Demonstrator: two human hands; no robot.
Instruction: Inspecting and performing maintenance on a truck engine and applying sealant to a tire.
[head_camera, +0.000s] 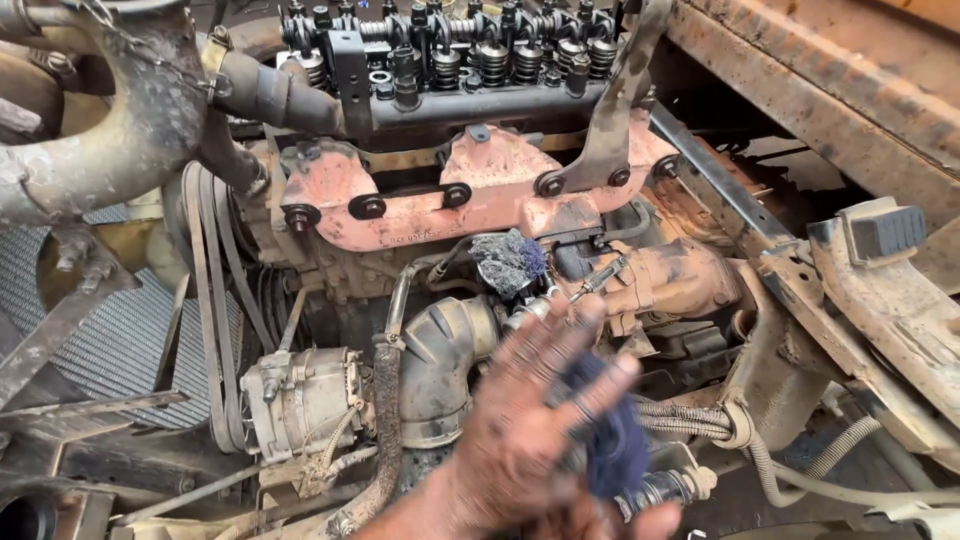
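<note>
A greasy hand (530, 420), blurred, grips a dark blue rag (612, 440) near the engine's grey elbow pipe (440, 370). It looks like wiping work; which hand, nobody can tell.

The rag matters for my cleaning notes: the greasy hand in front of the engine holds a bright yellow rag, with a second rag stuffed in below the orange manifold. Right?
Not quite. The head view shows the rag in the hand is dark blue, not yellow. A second rag does sit below the orange manifold.

Rusted orange chassis rail (800, 70) upper right; ribbed radiator (120, 340) at left; daylight falls evenly over grimy surroundings.
</note>
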